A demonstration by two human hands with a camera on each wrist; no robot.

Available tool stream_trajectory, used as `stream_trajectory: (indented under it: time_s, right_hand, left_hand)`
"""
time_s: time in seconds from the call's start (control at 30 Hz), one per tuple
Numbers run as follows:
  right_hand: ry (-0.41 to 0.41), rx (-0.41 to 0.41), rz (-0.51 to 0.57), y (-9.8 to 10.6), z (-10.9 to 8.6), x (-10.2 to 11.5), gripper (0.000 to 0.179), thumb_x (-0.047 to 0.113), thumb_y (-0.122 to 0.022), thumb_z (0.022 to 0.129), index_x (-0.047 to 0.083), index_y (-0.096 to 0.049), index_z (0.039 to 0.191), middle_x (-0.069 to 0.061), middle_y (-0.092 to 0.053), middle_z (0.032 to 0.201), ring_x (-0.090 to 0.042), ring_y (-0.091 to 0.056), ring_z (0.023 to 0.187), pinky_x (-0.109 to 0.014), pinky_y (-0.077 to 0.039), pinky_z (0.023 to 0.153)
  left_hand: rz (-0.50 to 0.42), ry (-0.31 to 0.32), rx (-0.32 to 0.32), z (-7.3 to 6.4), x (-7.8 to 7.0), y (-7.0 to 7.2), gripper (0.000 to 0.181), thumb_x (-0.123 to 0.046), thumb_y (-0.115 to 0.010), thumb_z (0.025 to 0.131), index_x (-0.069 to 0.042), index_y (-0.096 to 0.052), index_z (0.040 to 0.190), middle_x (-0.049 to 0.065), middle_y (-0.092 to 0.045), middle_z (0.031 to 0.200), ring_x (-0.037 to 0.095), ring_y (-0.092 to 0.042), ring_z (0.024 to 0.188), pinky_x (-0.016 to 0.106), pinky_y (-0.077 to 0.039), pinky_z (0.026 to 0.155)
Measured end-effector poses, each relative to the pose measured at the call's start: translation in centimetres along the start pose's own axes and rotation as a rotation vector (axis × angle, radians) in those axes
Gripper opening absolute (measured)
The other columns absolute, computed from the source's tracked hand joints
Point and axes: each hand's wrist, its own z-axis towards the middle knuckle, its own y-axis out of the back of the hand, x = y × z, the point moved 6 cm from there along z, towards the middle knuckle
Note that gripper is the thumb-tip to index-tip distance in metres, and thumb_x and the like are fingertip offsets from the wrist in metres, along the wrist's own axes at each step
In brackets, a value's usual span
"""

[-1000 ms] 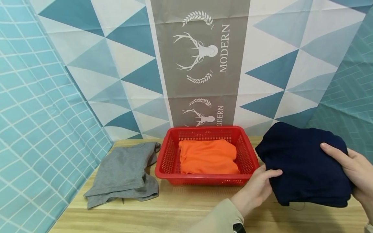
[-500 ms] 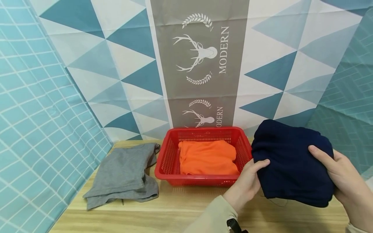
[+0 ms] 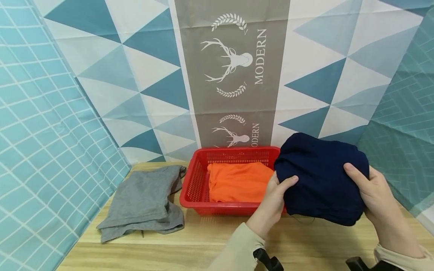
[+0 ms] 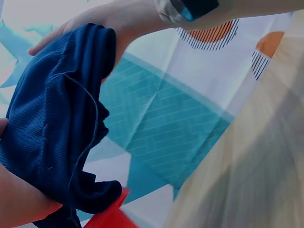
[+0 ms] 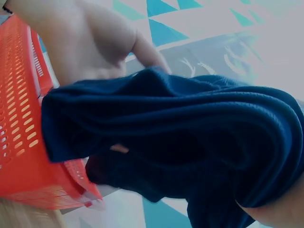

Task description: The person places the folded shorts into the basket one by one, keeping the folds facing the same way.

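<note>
A folded navy blue cloth garment [image 3: 322,177] is held up between both hands at the right of the head view. My left hand [image 3: 276,195] grips its left edge, thumb on top and fingers underneath. The right hand [image 3: 376,192] holds the right edge the same way, its thumb lying across the cloth. In the right wrist view the layered folds of the navy garment [image 5: 190,109] show, and a loose thread hangs below it in the head view. A red plastic basket [image 3: 234,205] stands just left of the garment, with a folded orange cloth [image 3: 239,182] inside.
A grey garment [image 3: 142,199] lies loosely folded on the wooden table [image 3: 152,252], left of the basket. Patterned sheets [image 3: 234,56] rise behind the table, and a blue tiled sheet [image 3: 51,143] flanks its left side.
Both hands have carried the navy garment leftward and slightly up, so it now overlaps the basket's right end. The basket, orange cloth and grey garment have stayed put.
</note>
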Motion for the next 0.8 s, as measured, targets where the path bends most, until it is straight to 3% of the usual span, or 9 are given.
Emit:
stream_trajectory:
  time_s: [0.2,0.4,0.8]
  right_hand:
    - [0.062,-0.007,0.063,-1.3,0.5,-0.5,0.028,0.003,-0.041,0.095,0.015,-0.066,0.102,0.005,-0.067,0.090,-0.008,-0.065,0.075,-0.019,-0.052,0.062]
    - [0.084,-0.064,0.096,-2.8,0.9,-1.0,0.026,0.003,-0.044,0.093,0.015,-0.066,0.103,0.005,-0.068,0.090,-0.007,-0.065,0.074,-0.018,-0.052,0.062]
    - [0.079,-0.067,0.086,-5.7,2.5,-1.9,0.021,0.007,-0.048,0.093,0.016,-0.066,0.099,0.006,-0.066,0.091,-0.006,-0.064,0.075,-0.018,-0.051,0.065]
  left_hand:
    - [0.048,-0.036,-0.033,0.2,-1.1,1.2,0.043,-0.014,-0.064,0.079,-0.014,-0.051,0.120,0.002,-0.056,0.116,0.017,-0.055,0.097,0.031,-0.043,0.090]
    - [0.072,-0.058,-0.042,0.4,-2.1,2.5,0.041,-0.015,-0.065,0.080,-0.015,-0.052,0.119,0.002,-0.059,0.111,0.015,-0.058,0.090,0.029,-0.047,0.082]
    - [0.148,-0.108,-0.074,0.5,-4.8,5.0,0.041,-0.014,-0.065,0.081,-0.014,-0.051,0.120,0.004,-0.057,0.118,0.018,-0.057,0.098,0.033,-0.046,0.088]
